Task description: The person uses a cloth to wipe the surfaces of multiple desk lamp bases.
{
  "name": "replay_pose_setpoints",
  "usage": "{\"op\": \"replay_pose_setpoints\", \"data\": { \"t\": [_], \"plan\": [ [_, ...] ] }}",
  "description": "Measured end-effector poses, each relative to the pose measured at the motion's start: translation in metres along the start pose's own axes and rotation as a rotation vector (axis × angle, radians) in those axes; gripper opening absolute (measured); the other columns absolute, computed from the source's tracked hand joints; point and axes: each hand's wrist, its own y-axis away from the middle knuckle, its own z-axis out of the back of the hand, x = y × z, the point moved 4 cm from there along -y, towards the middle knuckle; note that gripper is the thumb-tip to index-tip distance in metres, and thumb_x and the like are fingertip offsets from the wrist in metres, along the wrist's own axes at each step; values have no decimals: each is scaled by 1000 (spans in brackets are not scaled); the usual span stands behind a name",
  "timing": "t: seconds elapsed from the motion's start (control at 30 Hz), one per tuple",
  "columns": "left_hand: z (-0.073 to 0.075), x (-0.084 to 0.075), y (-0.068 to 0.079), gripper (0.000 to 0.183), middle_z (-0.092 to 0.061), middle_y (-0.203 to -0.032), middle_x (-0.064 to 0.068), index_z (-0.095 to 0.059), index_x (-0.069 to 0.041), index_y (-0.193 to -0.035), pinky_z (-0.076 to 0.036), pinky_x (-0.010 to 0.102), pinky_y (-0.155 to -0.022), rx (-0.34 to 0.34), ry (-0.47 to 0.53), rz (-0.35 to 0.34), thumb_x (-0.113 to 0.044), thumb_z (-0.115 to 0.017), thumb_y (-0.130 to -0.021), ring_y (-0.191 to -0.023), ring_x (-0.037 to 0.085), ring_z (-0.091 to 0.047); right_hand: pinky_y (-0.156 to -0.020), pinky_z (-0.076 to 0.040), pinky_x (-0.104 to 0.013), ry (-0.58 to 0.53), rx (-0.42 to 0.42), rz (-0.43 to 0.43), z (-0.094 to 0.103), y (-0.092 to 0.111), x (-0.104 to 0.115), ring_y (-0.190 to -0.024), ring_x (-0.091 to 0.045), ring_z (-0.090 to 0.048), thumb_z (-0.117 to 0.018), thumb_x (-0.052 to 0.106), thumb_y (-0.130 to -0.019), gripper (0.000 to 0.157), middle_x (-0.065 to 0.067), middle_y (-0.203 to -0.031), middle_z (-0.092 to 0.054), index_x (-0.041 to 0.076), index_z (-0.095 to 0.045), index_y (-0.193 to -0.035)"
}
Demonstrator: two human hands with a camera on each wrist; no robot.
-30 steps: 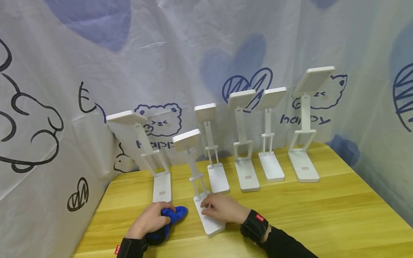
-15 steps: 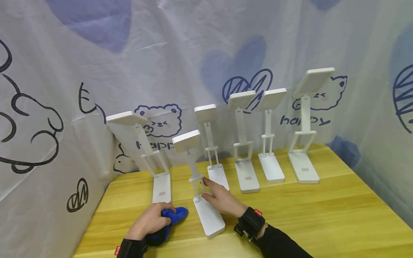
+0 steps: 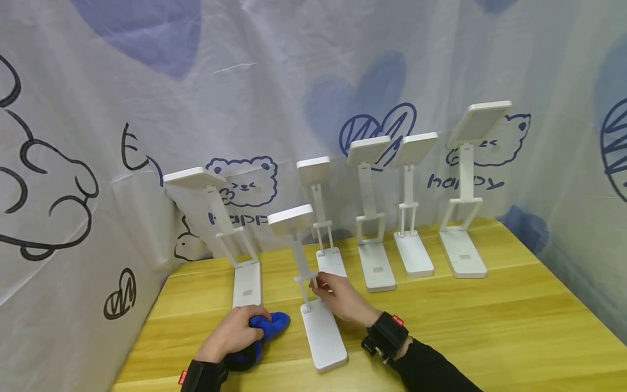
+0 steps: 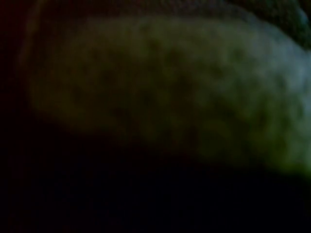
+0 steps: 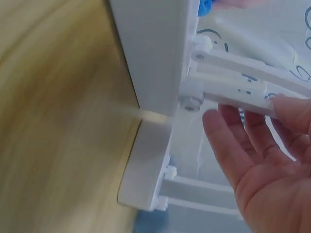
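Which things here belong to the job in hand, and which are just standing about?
In the job:
front white lamp, gripped by the right hand
blue cloth, held under the left hand

Apparently just standing about:
five other white lamps
printed backdrop

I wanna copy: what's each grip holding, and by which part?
Right grip: front lamp, by one thin strut above its base. Left grip: blue cloth, by a bunched fold.
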Motion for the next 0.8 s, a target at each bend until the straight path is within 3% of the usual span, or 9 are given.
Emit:
{"op": "replay_pose_setpoints", "data": {
  "t": [0.4,0.8],
  "plan": [
    [-2,-5,-3,27,-67,-106,3,-71,-24,-97,-49,50,-82,15,10,-12,-11,-63,-74,-98,23,-59,-66,-53,-36,25,49,30,24,10,-7,-86,-20,-61,-50,6,-96,12,-9,-89,-60,3,-57,-106],
    [-2,-9,-2,28,-67,-106,2,-71,-24,-97,-49,50,-83,7,7,-22,-11,-63,-74,-97,22,-58,-65,-54,-35,62,50,51,40,15,-15,-86,-20,-62,-51,5,-96,11,-10,-91,-62,3,-58,-105]
  ]
}}
